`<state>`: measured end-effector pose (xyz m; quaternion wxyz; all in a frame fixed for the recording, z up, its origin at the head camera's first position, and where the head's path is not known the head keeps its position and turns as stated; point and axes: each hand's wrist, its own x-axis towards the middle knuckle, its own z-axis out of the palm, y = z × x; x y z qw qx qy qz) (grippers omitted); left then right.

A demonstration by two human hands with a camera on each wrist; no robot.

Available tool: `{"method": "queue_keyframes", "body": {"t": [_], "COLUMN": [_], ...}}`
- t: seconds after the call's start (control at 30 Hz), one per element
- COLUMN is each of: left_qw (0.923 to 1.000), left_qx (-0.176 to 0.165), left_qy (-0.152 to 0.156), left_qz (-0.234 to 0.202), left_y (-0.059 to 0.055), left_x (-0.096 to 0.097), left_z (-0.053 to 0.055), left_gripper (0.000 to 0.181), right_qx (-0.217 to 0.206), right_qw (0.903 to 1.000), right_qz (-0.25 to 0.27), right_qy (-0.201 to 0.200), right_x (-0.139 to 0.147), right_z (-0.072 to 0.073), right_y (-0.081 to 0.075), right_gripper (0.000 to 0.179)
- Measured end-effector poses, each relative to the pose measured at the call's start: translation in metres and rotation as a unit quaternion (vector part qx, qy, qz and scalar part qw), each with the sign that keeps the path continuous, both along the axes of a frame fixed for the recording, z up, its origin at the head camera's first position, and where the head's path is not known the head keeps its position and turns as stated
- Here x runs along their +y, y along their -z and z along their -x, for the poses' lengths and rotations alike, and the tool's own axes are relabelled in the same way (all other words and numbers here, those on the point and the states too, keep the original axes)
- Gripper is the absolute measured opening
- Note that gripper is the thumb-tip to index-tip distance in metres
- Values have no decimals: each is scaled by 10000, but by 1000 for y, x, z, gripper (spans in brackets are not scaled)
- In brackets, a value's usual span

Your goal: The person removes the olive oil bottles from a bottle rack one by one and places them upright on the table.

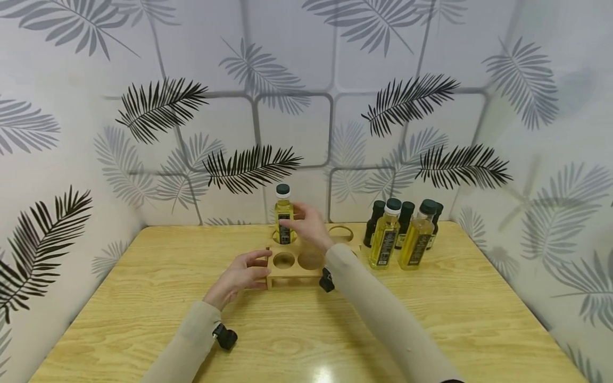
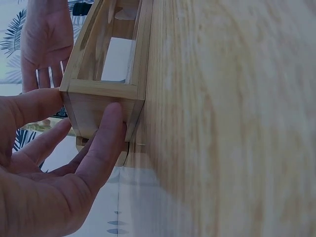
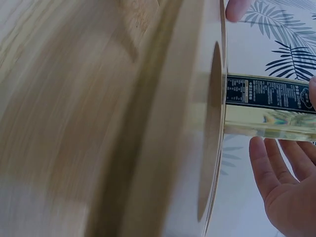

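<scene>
My right hand (image 1: pixel 311 226) holds a small square bottle of yellow oil (image 1: pixel 283 221), dark green cap up, with its fingers around the side. The bottle stands upright at the back-left hole of a wooden bottle rack (image 1: pixel 294 272). In the right wrist view the bottle's dark label (image 3: pixel 266 93) shows, and its lower end meets the rim of the round hole. At the rack's left end is my left hand (image 1: pixel 245 274), fingertips on the top corner and the end panel (image 2: pixel 101 111) in the left wrist view.
To the right of the rack stand two yellow oil bottles (image 1: pixel 384 239) (image 1: pixel 416 239) with green caps. Several dark bottles (image 1: pixel 375 223) are behind them. The wooden table (image 1: pixel 268 340) backs onto a leaf-patterned wall (image 1: pixel 297 122). Other round holes (image 1: pixel 284 260) show in the rack's front row.
</scene>
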<state>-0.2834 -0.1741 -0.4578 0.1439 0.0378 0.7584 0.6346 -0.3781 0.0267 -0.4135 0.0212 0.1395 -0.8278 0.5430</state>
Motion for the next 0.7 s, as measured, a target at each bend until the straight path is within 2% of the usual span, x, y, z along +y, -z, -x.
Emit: {"method": "queue_keyframes", "body": {"t": [0.1, 0.27, 0.5, 0.7], "left_qw": [10000, 10000, 10000, 10000], "left_qx": [-2, 2, 34, 24], "left_qy": [16, 42, 67, 45], "left_qz": [29, 12, 8, -21], "left_y": [-1, -2, -2, 0], "left_x": [0, 0, -1, -1], "left_z": [-1, -1, -2, -2], "left_gripper": [51, 51, 51, 51], "right_qx": [39, 60, 132, 115], "right_qw": [10000, 10000, 9999, 9990], "right_qz": [40, -20, -18, 411], "right_qy": [-33, 62, -20, 125], "right_x": [-3, -3, 1, 3], "right_z": [-1, -1, -1, -4], "right_y": [-1, -1, 2, 1], "right_gripper": [58, 62, 66, 71]}}
